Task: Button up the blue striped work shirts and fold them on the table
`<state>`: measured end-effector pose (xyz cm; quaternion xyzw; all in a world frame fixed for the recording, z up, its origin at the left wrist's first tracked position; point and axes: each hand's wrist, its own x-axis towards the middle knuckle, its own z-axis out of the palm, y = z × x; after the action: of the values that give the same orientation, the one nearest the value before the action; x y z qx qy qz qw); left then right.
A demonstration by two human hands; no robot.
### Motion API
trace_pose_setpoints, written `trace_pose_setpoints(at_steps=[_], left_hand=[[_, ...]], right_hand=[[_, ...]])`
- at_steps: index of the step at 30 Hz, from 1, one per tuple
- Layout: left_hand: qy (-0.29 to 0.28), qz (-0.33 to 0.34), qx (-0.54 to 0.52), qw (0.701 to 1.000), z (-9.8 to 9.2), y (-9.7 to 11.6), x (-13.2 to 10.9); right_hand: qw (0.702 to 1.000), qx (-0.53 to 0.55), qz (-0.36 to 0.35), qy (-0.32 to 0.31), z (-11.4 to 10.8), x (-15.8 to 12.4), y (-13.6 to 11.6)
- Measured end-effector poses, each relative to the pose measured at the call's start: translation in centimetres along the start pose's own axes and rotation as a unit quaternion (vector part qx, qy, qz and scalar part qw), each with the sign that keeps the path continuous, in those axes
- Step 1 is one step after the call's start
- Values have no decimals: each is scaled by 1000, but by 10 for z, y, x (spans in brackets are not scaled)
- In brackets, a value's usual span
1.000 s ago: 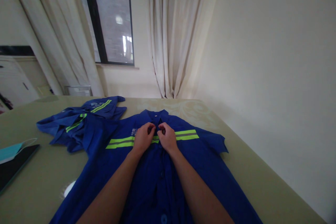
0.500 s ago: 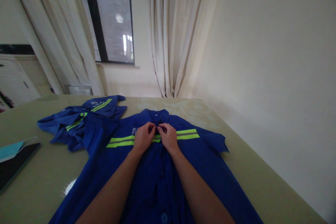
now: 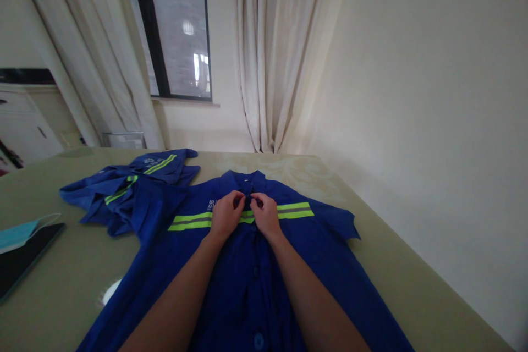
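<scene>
A blue work jacket (image 3: 325, 264) with yellow-green reflective bands lies spread front side up, its collar (image 3: 243, 179) pointing away from me. My left hand (image 3: 226, 213) is closed in a pinch on the jacket's front edge, just below the collar. Opposite it, my right hand (image 3: 265, 213) pinches the same front opening, thumb and forefinger close to the left fingertips. A small dark button seems to sit between the fingertips, too small to make out surely. Further down the front, a large blue button (image 3: 258, 341) shows near the bottom of the view.
A second blue garment (image 3: 124, 187) lies crumpled at the left, touching the jacket's sleeve. A light blue face mask (image 3: 18, 235) rests on a dark flat object (image 3: 31, 264) at the table's left. The wall (image 3: 445, 121) borders the table (image 3: 391, 242) on the right.
My fingertips have drawn slightly apart at the front opening. The button strip below my hands lies straighter, with its buttons showing more plainly.
</scene>
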<state>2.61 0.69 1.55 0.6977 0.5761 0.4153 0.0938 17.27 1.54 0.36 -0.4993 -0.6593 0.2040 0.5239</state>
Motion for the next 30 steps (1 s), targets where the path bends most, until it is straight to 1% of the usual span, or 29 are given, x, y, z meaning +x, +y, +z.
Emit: trace_pose_setpoints(at_steps=[5,8,12,15,18,23,27,30], left_hand=[[16,41,9,999,1,-1,-2],[20,73,6,997,2,-2,-3],[17,107,-10,994,3,-2,-3],[22,111,-22,993,3,-2,-2],[30,107,-28,993,4,-4,-2],[28,104,-35,994,6,-6,-2],[15,102,-52,993,5,-8,-1],[4,99,-66,993,3,-8,1]], right_hand=[[1000,-5,13,-3,-2,-1,-5],[999,33,33,-3,-4,0,-6],[994,85,63,-19,-5,1,-5],[991,104,76,-31,-5,1,-4],[991,104,71,-43,-5,-1,-5],[997,57,39,-42,-6,-2,-6],[997,51,37,-46,-5,-1,-5],[998,19,35,-42,-4,-2,-4]])
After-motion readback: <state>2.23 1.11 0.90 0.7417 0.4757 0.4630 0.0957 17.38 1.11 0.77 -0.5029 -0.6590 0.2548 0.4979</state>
